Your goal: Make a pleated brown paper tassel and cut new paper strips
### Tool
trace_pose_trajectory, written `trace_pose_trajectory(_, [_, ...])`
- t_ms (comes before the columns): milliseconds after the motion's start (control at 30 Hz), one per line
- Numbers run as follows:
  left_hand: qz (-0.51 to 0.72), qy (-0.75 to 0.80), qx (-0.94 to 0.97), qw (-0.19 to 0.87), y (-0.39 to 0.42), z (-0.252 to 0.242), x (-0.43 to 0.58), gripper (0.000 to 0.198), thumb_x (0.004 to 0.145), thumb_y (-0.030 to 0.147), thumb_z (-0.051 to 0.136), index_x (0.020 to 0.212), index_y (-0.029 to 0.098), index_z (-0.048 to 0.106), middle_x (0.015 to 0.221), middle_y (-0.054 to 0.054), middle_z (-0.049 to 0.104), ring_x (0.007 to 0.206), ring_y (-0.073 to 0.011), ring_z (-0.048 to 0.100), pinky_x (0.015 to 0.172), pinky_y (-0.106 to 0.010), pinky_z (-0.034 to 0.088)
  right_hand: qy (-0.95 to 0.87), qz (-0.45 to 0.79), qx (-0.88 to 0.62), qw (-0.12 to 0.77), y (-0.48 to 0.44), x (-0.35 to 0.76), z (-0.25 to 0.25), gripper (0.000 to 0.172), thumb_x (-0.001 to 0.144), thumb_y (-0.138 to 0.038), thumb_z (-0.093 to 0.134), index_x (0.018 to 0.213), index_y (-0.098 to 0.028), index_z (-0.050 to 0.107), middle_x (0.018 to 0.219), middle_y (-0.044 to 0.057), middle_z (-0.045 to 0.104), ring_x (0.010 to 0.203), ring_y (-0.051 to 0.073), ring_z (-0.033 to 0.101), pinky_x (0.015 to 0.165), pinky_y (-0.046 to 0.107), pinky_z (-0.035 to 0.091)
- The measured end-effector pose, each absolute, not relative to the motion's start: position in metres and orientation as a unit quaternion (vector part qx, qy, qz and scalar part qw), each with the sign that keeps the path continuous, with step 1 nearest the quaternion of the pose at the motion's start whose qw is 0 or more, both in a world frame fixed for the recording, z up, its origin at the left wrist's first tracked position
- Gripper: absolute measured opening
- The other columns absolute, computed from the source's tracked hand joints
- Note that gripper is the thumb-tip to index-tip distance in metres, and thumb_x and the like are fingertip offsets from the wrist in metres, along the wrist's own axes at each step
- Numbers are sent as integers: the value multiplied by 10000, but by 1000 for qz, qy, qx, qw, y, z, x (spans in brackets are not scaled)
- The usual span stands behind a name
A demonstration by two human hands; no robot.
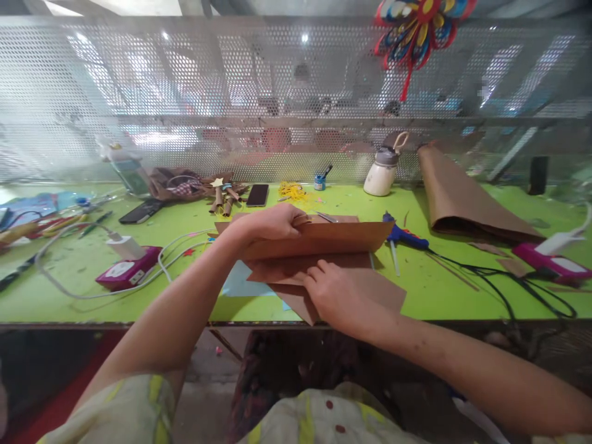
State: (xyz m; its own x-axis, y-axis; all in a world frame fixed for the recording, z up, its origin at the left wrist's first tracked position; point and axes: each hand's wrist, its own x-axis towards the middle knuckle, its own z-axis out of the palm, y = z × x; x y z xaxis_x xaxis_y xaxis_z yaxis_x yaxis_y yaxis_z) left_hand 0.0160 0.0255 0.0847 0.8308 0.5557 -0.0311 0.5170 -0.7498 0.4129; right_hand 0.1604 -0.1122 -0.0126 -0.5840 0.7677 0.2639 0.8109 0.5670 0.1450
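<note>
A folded sheet of stiff brown kraft paper (324,240) stands tilted up over the front of the table. My left hand (280,221) pinches its upper edge, thumb in front and fingers partly hidden behind. Lower down, my right hand (335,299) is closed with bent fingers at the edge of a brown paper flap (386,290); the fingertips are partly hidden. Pale blue paper (245,280) lies under the brown sheets. Just behind the raised edge rest scissors (327,217), only partly visible. A blue glue gun (404,234) lies to the right of the paper.
Magenta power strips (129,271) with cables lie at left and right. At the back are phones (258,195), yellow paper shreds (292,191), a small blue jar (319,181), a white bottle (382,172) and a large folded brown paper (467,194). A perforated metal panel (231,92) stands behind.
</note>
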Motion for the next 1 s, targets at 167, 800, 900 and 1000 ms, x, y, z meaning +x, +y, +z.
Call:
trace_pose_trajectory(167, [43,288,937,195,24,84,15,86,622,184,504,614,179,418,562,53,371,555,-99,338,535,-256,216,-868,-86,-479,98,-111,126,-19,244,910,-306,469,937,-115,619,887,160,626,888,283,538,803,430,426])
trace_pose_trajectory(800, [-28,247,951,182,-28,57,-6,425,672,589,645,740,184,535,614,49,485,553,-102,400,513,-228,252,-842,-9,-512,172,-139,166,-30,233,889,-320,524,1042,-162,602,1069,110,629,941,256,563,776,399,483])
trace_pose_trajectory(900, [-40,297,930,211,-25,44,-14,361,720,548,617,791,197,566,654,41,532,582,-114,447,512,-225,271,-843,9,-488,225,-153,179,-38,208,899,-247,501,1060,-161,601,1104,113,613,1018,256,544,844,417,482])
trace_pose_trajectory(1000, [-42,341,919,192,-19,36,-18,243,778,454,568,814,215,587,665,29,565,586,-129,480,506,-235,267,-843,13,-461,277,-166,194,-41,229,902,-172,479,1098,-147,593,1116,123,609,1070,248,528,909,422,471])
